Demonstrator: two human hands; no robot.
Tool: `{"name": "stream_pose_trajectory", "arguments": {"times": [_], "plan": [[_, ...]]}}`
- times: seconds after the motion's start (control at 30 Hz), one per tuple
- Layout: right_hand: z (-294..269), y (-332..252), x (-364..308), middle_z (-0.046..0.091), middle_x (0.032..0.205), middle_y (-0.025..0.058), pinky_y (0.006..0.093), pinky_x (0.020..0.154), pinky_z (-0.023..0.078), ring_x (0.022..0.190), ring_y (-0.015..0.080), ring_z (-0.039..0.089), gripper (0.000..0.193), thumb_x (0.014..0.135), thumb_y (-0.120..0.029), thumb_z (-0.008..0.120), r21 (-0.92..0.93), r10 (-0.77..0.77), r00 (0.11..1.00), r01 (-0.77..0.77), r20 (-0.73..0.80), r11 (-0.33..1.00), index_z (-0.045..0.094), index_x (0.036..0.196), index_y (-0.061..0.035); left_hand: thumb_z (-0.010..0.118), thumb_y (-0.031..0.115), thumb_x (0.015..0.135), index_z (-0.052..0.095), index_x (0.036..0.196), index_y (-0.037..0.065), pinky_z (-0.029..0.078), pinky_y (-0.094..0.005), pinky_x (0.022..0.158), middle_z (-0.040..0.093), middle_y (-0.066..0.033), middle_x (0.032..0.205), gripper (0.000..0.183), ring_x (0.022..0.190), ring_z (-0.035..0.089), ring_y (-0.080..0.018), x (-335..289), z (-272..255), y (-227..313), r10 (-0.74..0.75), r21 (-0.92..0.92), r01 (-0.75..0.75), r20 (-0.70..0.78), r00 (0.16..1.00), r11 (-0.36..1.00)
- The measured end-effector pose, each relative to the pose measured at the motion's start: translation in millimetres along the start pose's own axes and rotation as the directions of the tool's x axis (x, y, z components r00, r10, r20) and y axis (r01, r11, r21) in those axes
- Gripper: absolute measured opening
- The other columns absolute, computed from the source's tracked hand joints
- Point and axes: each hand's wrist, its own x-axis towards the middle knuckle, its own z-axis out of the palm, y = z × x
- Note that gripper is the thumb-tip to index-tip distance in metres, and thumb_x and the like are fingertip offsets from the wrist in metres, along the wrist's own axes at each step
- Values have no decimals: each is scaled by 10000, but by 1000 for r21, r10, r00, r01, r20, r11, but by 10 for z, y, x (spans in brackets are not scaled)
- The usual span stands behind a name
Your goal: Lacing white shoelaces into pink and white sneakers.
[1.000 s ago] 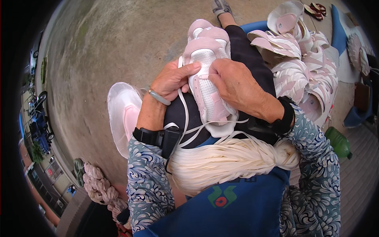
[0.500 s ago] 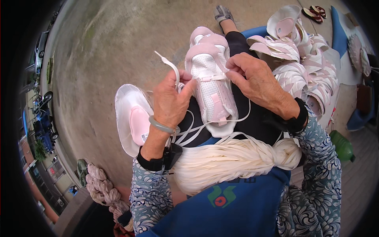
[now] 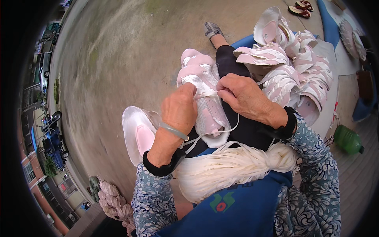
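A pink and white shoe upper (image 3: 211,114) lies across my black-trousered lap, its toe end pointing away from me. A white shoelace (image 3: 206,94) crosses its middle, and a loose length loops down over the near end. My left hand (image 3: 179,108) is closed at the upper's left edge, on the lace; its fingertips are mostly hidden behind the back of the hand. At the right edge, the thumb and forefinger of my right hand (image 3: 244,96) pinch the lace. A thick bundle of cream-white laces (image 3: 229,170) rests on my lap, just below the upper.
Another pink-lined upper (image 3: 136,132) sits left of my lap. Several uppers (image 3: 282,77) are heaped on the right. Beyond them lie sandals (image 3: 300,11), and a green plastic bottle (image 3: 348,140) is at lower right. Bundled pink pieces (image 3: 112,199) stand at lower left.
My left hand has turned over and closed at the upper's left edge; the lace end that stuck up from it no longer shows. The view has shifted slightly.
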Motion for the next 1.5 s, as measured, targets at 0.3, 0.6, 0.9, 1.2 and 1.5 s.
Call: {"name": "stream_pose_trajectory", "arguments": {"times": [0.3, 0.6, 0.9, 1.2, 1.5], "plan": [[8, 24, -14, 582, 811, 167, 396, 675, 480, 762, 345, 593, 108, 842, -92, 601, -13, -61, 998, 61, -33, 998, 584, 870, 11, 592, 15, 775, 509, 941, -16, 503, -500, 597, 630, -226, 905, 188, 743, 647, -416, 92, -16, 124, -43, 316, -39, 248, 968, 948], [36, 30, -12, 589, 807, 193, 437, 717, 495, 806, 372, 608, 131, 827, -110, 585, 13, -57, 998, 57, -20, 998, 586, 842, 20, 557, 39, 808, 461, 933, 26, 472, -516, 561, 609, -197, 883, 158, 708, 626, -428, -16, 20, 54, -21, 223, -24, 195, 981, 975], [47, 7, 11, 589, 774, 191, 441, 698, 498, 774, 371, 612, 131, 831, -111, 581, 16, -64, 997, 64, -41, 998, 587, 812, 19, 642, 16, 714, 508, 829, 69, 462, -419, 513, 562, -123, 757, 184, 637, 591, -355, -176, 210, -156, 142, 100, -128, -153, 978, 987], [105, 9, 55, 592, 814, 169, 399, 674, 488, 755, 342, 598, 117, 844, -98, 592, 18, -63, 998, 63, -3, 998, 598, 864, 17, 674, 67, 714, 523, 824, 36, 456, -374, 520, 605, -126, 685, 189, 569, 577, -293, -56, -131, -205, 11, -170, -22, -65, 998, 985], [199, -31, 111, 601, 830, 169, 383, 682, 492, 763, 340, 605, 123, 842, -98, 606, 48, -65, 996, 62, 60, 997, 607, 873, 21, 743, 100, 698, 552, 874, 51, 466, -359, 569, 614, -107, 707, 264, 580, 573, -249, -197, -15, -180, -115, -262, 94, -66, 991, 960]]}}
